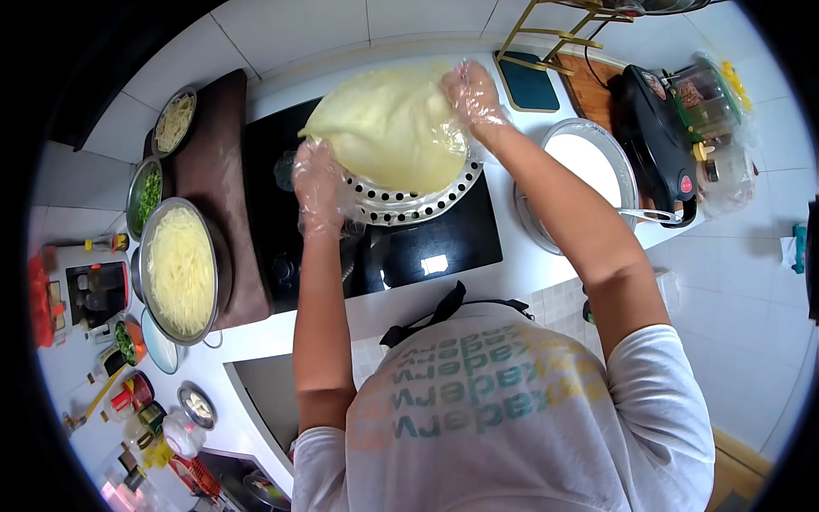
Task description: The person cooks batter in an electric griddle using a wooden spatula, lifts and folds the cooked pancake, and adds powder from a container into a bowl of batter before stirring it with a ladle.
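A large, thin, pale-yellow pancake [384, 128] is stretched between my two hands above the cooktop. My left hand [320, 179], in a clear plastic glove, grips its near left edge. At the far right edge, my right hand [473, 94], gloved the same way, is closed on the pancake. Beneath it a round metal steamer rack [414, 210] with holes shows along its near rim; the pancake covers the rest. Whether the pancake's underside touches the rack, I cannot tell.
Around the black cooktop [452, 247] stand a pot of white batter [584, 166] with a ladle handle, a black electric griddle [653, 128], and a brown board [209, 179]. Further left are bowls of pale shreds [181, 273] and chopped greens [149, 194].
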Available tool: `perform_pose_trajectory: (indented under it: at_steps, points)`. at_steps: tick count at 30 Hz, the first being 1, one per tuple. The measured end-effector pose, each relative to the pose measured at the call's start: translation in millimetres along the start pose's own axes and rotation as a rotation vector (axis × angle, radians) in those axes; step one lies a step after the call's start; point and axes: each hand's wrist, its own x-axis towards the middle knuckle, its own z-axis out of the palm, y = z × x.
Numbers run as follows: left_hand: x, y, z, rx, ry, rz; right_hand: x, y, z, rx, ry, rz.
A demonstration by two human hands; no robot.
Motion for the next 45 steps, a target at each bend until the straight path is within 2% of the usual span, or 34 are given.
perform_pose_trajectory:
  at_steps: [2,3,6,10,13,14,16,18,19,22,25,28,29,31,32,33,35,36,38,39,40,42,44,45]
  points:
    - [3.6,13.4,8.0,-0.166,-0.021,-0.039,6.3,-23.0,-2.2,0.052,0.001,0.021]
    - [-0.7,24.7,17.3,-0.198,0.047,-0.068,9.8,-35.2,-4.8,0.077,0.002,0.030]
    - [3.6,34.0,21.9,-0.338,0.091,-0.032,17.7,-61.4,-11.2,0.162,0.072,0.070]
    - [-5.1,39.2,16.9,-0.186,-0.009,0.098,25.4,-52.6,-32.0,0.189,0.073,-0.063]
    - [-3.1,7.6,-19.6,0.126,-0.009,0.110,-7.0,-35.3,-47.1,0.102,0.025,0.009]
    - [-0.5,-14.9,-42.0,0.110,-0.054,0.103,-18.5,-17.8,-46.3,0.099,-0.004,0.037]
    - [4.3,-38.6,-72.8,0.604,-0.117,0.112,-37.1,30.4,-38.0,-0.112,-0.062,0.058]
    - [2.2,-44.1,-74.3,0.842,-0.123,0.195,-54.8,22.0,-31.6,-0.122,-0.100,0.195]
    - [-3.0,-27.7,-62.1,0.786,-0.106,0.002,-54.6,32.7,-25.7,-0.069,-0.100,0.231]
    - [-3.2,-18.3,-47.1,0.754,-0.037,-0.031,-48.3,21.9,-23.5,-0.103,-0.102,0.094]
    - [0.2,-23.1,-48.4,0.709,-0.024,0.104,-41.0,-9.1,-25.2,-0.077,-0.090,0.041]
    - [5.5,-30.8,-54.7,0.717,0.103,0.409,-42.8,-0.1,-22.2,-0.050,-0.019,0.011]
    - [4.6,-27.9,-55.6,0.778,0.110,0.398,-48.2,4.6,-24.0,-0.009,-0.046,0.105]
    - [-1.5,-23.4,-56.0,0.897,0.126,0.371,-57.0,18.5,-24.8,-0.284,-0.043,0.088]
    - [-7.5,-22.1,-55.2,0.965,0.185,0.427,-59.7,21.4,-25.5,-0.423,-0.039,0.079]
    - [-14.6,-21.2,-54.0,1.031,0.244,0.485,-64.6,24.4,-31.0,-0.329,-0.038,0.085]
    - [-15.3,-32.3,-61.4,1.114,0.374,0.614,-69.2,20.5,-33.4,-0.407,0.070,-0.050]
    - [-14.4,-43.6,-67.6,1.080,0.384,0.557,-71.5,18.6,-34.1,-0.445,0.123,-0.117]
    - [-18.5,-45.0,-63.0,1.008,0.406,0.447,-75.5,4.3,-31.4,-0.459,0.072,0.171]
    - [-20.2,-48.1,-55.9,0.742,0.363,0.281,-77.5,-3.8,-29.2,-0.464,0.045,0.316]
    - [-17.0,-53.9,-56.7,0.640,0.317,0.229,-78.9,-7.3,-28.0,-0.469,0.017,0.461]
    - [-10.3,-69.4,-59.4,0.436,0.226,0.127,-80.0,28.6,-19.5,-0.223,-0.019,0.610]
    - [-14.5,-57.3,-52.6,0.639,0.184,0.158,-82.5,31.3,-17.8,-0.011,-0.018,0.697]
    - [-17.7,-54.6,-50.7,0.729,0.170,0.172,-84.2,32.6,-18.5,-0.022,-0.012,0.686]
